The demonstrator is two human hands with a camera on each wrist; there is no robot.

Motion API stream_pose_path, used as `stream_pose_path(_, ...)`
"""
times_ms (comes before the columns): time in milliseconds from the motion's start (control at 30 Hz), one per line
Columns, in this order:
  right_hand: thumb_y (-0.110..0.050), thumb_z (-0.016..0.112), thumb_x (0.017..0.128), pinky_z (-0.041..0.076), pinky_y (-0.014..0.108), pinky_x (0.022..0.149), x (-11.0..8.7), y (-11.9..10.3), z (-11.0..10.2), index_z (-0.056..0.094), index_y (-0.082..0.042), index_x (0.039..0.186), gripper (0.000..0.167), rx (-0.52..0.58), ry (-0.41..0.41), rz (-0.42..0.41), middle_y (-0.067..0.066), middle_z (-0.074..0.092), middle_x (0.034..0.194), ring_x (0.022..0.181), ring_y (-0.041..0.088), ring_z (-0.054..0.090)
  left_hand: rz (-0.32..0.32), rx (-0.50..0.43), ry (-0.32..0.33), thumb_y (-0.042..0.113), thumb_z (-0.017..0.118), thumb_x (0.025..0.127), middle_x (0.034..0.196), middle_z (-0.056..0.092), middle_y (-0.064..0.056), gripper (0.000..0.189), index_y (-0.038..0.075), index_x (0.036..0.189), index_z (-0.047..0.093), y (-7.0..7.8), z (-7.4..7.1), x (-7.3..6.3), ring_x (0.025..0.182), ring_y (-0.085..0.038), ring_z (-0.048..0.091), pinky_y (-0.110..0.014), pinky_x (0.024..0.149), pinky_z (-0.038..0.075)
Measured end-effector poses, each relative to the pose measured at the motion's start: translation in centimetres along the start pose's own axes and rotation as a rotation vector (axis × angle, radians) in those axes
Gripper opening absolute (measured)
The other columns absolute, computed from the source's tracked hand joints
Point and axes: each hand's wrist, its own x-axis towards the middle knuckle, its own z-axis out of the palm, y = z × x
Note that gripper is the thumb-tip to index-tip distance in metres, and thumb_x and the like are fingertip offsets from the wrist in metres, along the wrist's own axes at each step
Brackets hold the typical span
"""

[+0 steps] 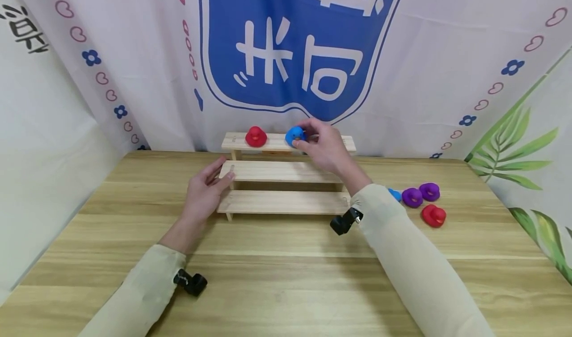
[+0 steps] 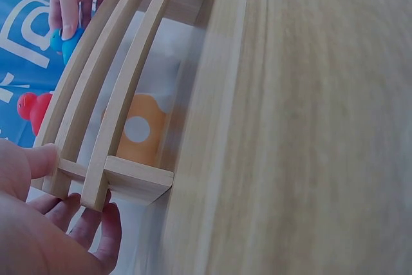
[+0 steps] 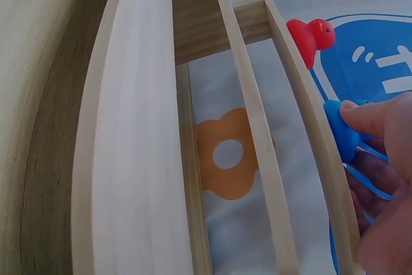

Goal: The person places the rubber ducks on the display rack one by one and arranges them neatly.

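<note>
A three-tier wooden stand [image 1: 286,202] stands on the table. On its top tier sits a red rubber duck [image 1: 256,136], to the left of a blue rubber duck [image 1: 295,136]. The right hand [image 1: 325,146] pinches the blue duck between thumb and fingers, at the top tier; the right wrist view shows this duck [image 3: 342,132] against the tier's edge. At the stand's left end, the left hand [image 1: 203,190] grips the middle tier. In the left wrist view its thumb [image 2: 42,159] lies on the wood and its fingers curl round the end.
Right of the stand, two purple ducks [image 1: 412,197], a red duck [image 1: 433,216] and a partly hidden blue duck [image 1: 395,194] lie on the wooden table [image 1: 277,287]. A printed curtain [image 1: 156,79] hangs directly behind the stand.
</note>
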Motion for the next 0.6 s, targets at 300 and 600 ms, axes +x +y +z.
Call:
stream_pose_path(300, -0.025, 0.073, 0.102, 0.053, 0.042, 0.119, -0.06, -0.13, 0.13, 0.060, -0.015, 0.143, 0.044, -0.039, 0.004, 0.032, 0.006, 0.065, 0.141, 0.130, 0.025, 0.061, -0.002, 0.001, 0.001, 0.028, 0.068, 0.106, 0.174, 0.034, 0.005, 0.065, 0.021, 0.164, 0.040, -0.07, -0.02, 0.04, 0.161, -0.020, 0.033, -0.038, 0.135, 0.029)
stream_pose_path(600, -0.027, 0.075, 0.101, 0.050, 0.044, 0.121, -0.05, -0.23, 0.00, 0.060, -0.015, 0.142, 0.045, -0.057, -0.021, 0.047, 0.005, 0.065, 0.142, 0.132, 0.026, 0.060, -0.015, 0.007, -0.001, 0.030, 0.067, 0.106, 0.175, 0.031, 0.001, 0.065, 0.025, 0.165, 0.039, -0.12, -0.06, -0.06, 0.149, -0.024, 0.046, -0.024, 0.117, 0.050)
